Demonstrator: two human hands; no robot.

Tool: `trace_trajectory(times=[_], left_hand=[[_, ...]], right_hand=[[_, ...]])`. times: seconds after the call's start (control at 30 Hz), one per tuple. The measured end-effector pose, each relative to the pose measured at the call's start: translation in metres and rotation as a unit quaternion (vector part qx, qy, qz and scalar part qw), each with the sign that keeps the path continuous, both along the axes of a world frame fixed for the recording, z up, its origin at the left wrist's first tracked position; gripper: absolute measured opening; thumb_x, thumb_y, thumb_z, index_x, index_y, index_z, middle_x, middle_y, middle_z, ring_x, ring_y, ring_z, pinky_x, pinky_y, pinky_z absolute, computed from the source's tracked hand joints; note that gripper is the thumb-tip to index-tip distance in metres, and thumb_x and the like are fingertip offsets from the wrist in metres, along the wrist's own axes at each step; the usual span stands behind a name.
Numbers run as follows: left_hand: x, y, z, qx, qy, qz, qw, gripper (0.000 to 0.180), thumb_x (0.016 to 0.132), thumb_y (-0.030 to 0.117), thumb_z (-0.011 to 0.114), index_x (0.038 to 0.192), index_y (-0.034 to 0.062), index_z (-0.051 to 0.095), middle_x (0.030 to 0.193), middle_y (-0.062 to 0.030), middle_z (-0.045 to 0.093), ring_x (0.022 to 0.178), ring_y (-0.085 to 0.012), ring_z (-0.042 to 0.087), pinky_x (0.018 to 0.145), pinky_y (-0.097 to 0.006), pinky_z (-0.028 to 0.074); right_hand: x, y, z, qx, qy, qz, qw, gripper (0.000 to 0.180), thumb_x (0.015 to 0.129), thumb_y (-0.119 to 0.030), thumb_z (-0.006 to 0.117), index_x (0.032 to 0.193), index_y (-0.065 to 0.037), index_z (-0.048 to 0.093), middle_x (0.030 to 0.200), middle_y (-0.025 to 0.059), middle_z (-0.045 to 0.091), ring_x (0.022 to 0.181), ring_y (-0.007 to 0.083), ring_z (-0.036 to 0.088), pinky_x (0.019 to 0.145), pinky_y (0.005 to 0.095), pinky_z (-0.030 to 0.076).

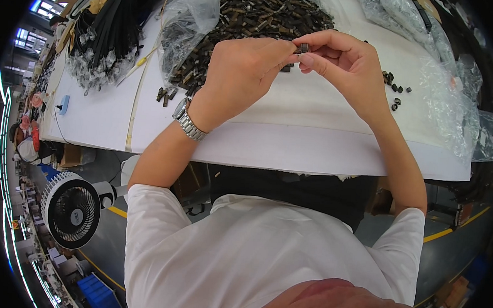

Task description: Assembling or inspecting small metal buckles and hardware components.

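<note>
Above the white tabletop my two hands meet at a small dark part with a metallic sheen [303, 48], too small to name more exactly. My right hand [343, 64] pinches it between thumb and forefinger. My left hand [245, 70], with a metal-band watch [188, 120] on its wrist, is closed, its fingertips touching the part's left side. The fingers of the left hand mostly hide what they grip. Behind both hands spreads a large heap of small dark brown and black pieces [265, 15]. To the right of my right hand lie several loose small dark pieces [392, 81].
At the far left lies a bundle of black straps [111, 24] with clear-wrapped ends. Beside it rests a thin yellow-and-white tool [141, 62]. Clear plastic bags [189, 17] border the heap, with more plastic wrap [450, 103] at right. A fan [73, 209] stands below left of the table.
</note>
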State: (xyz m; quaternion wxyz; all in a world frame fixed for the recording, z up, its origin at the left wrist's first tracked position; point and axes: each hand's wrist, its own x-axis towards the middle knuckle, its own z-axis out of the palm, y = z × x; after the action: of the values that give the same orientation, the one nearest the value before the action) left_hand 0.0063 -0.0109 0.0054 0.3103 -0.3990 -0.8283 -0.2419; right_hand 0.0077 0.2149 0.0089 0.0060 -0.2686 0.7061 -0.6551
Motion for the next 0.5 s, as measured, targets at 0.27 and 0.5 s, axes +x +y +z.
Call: trace_trajectory(times=[0.27,0.5], left_hand=[[0.002,0.003,-0.008,0.012,-0.076,-0.003,0.997,0.014,0.097,0.016,0.073,0.103,0.0035,0.075,0.074,-0.0090,0.070,0.058,-0.0228,0.062,0.055,-0.033,0.049],[-0.017,-0.001,-0.018,0.121,-0.256,0.025,0.959,0.018,0.098,0.020,0.074,0.103,0.0032,0.075,0.072,-0.0017,0.068,0.062,-0.0072,0.059,0.057,-0.026,0.045]], right_hand=[[0.005,0.014,-0.003,0.041,0.052,-0.074,0.995,0.020,0.095,-0.011,0.077,0.113,-0.001,0.077,0.096,0.0048,0.078,0.084,0.0092,0.070,0.078,0.0235,0.058],[0.002,0.075,-0.007,0.415,0.111,-0.287,0.856,0.026,0.094,-0.012,0.074,0.119,-0.005,0.075,0.089,0.0080,0.071,0.073,0.0171,0.065,0.071,0.0315,0.054]])
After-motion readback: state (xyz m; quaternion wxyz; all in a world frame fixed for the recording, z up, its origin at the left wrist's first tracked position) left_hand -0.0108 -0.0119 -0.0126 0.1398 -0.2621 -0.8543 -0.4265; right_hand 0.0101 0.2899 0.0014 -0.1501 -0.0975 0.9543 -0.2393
